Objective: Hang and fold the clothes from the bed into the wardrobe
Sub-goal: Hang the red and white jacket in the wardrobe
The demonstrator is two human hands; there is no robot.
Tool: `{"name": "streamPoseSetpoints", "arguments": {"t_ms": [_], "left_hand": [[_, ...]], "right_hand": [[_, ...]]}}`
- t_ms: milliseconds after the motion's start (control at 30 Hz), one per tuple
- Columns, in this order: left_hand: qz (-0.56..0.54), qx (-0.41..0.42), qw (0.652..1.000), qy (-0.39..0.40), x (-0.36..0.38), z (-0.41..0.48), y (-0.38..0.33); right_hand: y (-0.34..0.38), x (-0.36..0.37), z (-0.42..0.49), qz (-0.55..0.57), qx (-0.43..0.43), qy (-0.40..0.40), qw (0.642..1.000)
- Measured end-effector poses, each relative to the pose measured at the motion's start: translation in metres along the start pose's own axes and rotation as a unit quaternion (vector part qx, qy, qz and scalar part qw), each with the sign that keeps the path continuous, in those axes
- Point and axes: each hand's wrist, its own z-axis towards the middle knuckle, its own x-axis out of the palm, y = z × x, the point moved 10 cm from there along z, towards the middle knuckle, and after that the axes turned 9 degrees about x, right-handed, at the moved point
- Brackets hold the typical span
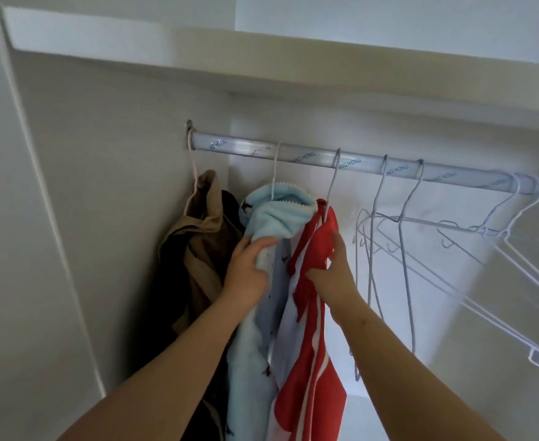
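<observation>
Inside the wardrobe a silver rail (293, 154) runs left to right. On it hang a brown garment (198, 237), a light blue fleece garment (277, 214) with small dark figures, and a red and white garment (309, 313). My left hand (246, 272) grips the blue fleece just below its collar. My right hand (335, 268) holds the right side of the red and white garment near the top of its wire hanger, thumb on the fabric.
Several empty white wire hangers (398, 237) hang on the rail to the right, some swung askew. The wardrobe's left wall (102, 202) is close beside the brown garment. A shelf (262, 52) spans above the rail.
</observation>
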Motion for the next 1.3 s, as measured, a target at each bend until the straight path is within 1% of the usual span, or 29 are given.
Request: {"name": "streamPoseSetpoints", "arguments": {"t_ms": [100,233,333,500,667,867,967,1067,1233,1300], "left_hand": [[-0.053,-0.021,0.998,-0.021,-0.011,-0.004,0.007],[-0.07,-0.061,0.994,-0.062,-0.022,-0.008,0.015],[-0.069,-0.07,0.992,-0.079,-0.031,-0.009,0.016],[-0.052,-0.071,0.994,-0.072,-0.037,-0.01,0.015],[-0.016,-0.048,0.997,-0.052,-0.034,-0.01,0.011],[-0.006,-0.058,0.997,-0.049,-0.022,-0.023,0.013],[-0.028,-0.071,0.996,-0.046,-0.016,-0.042,0.013],[-0.04,-0.088,0.994,-0.057,-0.014,-0.069,0.012],[-0.035,-0.122,0.988,-0.09,-0.012,-0.128,0.01],[-0.024,-0.151,0.983,-0.104,-0.011,-0.154,0.012]], "right_hand": [[-0.015,-0.002,-0.01,-0.005,0.019,-0.011,1.0],[-0.017,0.001,-0.019,-0.013,0.019,-0.001,1.0],[-0.012,0.005,-0.021,-0.028,0.014,0.005,1.0],[-0.005,0.025,-0.02,-0.014,0.004,0.035,0.999],[-0.01,0.036,-0.02,0.028,0.024,0.026,0.999],[-0.017,0.031,-0.037,0.014,0.02,0.005,1.0],[-0.02,0.026,-0.054,0.009,0.006,0.011,1.0],[-0.032,0.02,-0.072,0.001,0.013,0.019,1.0],[-0.067,0.015,-0.108,-0.065,0.018,0.036,0.997],[-0.089,0.014,-0.122,-0.078,0.037,0.043,0.995]]}}
